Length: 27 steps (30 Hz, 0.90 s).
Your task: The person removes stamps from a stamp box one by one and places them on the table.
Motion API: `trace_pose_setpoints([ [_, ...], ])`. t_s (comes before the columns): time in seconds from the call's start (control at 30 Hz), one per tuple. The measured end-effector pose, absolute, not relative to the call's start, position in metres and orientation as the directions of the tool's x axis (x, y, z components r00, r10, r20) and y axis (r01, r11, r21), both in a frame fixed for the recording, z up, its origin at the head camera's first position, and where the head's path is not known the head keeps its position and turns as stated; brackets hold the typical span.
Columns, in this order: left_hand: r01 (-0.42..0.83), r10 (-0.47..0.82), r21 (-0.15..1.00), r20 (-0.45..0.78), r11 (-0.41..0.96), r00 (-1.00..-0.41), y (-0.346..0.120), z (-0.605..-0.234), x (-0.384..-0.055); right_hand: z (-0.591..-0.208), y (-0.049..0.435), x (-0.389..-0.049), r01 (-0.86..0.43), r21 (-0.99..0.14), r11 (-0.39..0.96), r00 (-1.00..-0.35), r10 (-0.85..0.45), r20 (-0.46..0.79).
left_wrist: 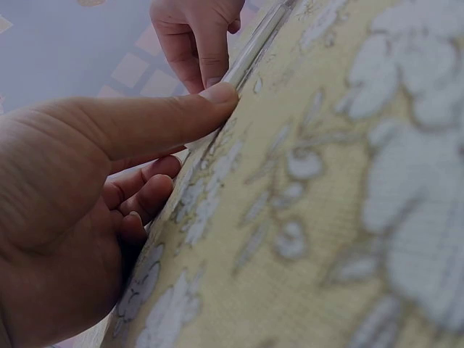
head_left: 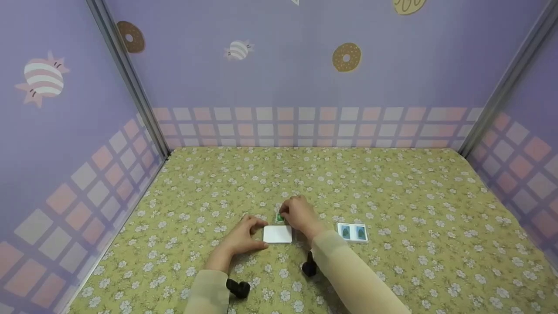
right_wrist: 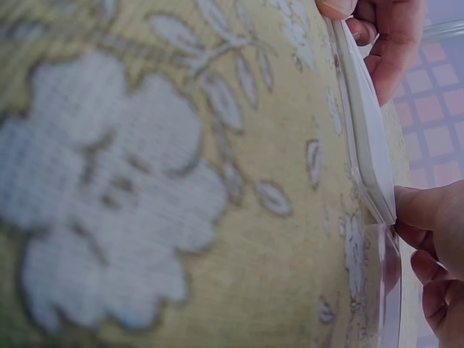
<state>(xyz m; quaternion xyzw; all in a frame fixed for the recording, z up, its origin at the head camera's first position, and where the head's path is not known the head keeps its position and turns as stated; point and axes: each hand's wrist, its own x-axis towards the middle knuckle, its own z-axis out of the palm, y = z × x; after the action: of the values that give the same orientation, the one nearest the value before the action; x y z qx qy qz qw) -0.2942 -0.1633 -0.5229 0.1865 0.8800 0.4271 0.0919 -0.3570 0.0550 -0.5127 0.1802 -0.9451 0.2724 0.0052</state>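
A thin white rectangular slab with rounded corners lies on the flowered cloth, with clear plastic along its edge in the right wrist view. My left hand holds its left end, thumb at the near corner and fingers at the far one; in the left wrist view the thumb presses on the edge. Just beyond the slab shows a small card with a green picture. My right hand reaches over the slab's right end and pinches that card, its curled fingers covering part of it.
To the right lies a white-bordered piece with two blue-and-green pictures side by side. The flowered cloth covers the table up to purple walls at the back and both sides. Black wrist mounts sit beside both forearms.
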Motion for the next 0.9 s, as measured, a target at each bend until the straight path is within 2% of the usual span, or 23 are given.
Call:
trace_pose_setpoints([
  [0.9, 0.235, 0.404, 0.798, -0.011, 0.555, -0.915, -0.1637, -0.522, -0.2939, -0.5107, 0.0561, -0.356, -0.351, -0.483, 0.802, -0.932, -0.348, 0.098],
])
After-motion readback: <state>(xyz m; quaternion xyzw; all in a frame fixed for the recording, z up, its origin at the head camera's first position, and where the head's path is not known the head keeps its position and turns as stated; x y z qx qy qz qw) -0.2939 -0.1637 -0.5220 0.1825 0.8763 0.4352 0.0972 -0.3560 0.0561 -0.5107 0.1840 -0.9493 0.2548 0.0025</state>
